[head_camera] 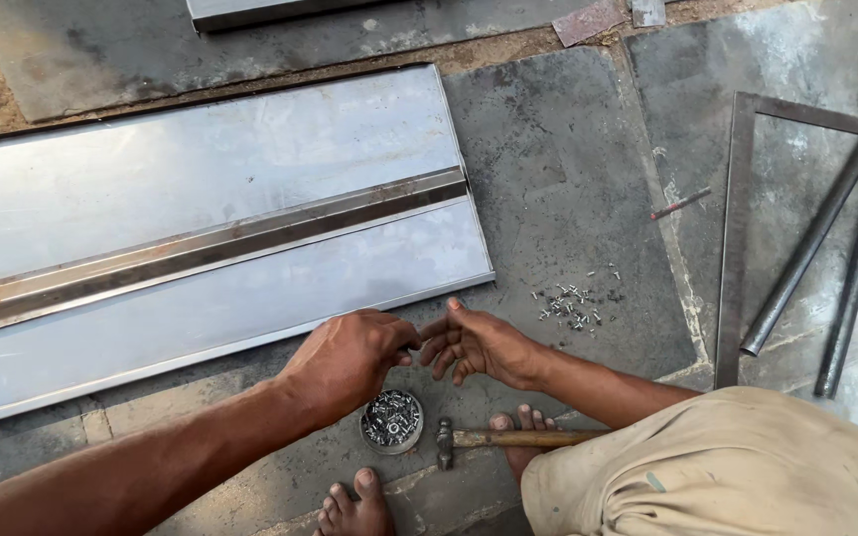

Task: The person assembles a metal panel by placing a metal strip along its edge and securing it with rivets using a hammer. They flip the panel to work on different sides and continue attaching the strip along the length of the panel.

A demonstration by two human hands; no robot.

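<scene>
Below the hands: a round tin of small metal fasteners (392,418) and a wooden-handled hammer (508,438). Left hand (348,357) closed, fingertips pinched; right hand (477,343) loosely curled, touching it. Any piece held between them is too small to discern. Beyond the hands: a long sheet-metal panel (201,238); right of them, scattered fasteners (575,306).

A floor of grey stone slabs (558,179) is seen, split by sandy joints (250,84) and lit by daylight.

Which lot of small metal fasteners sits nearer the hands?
The ones in the round tin, just below the hands beside the hammer; the loose scatter lies farther right.
</scene>
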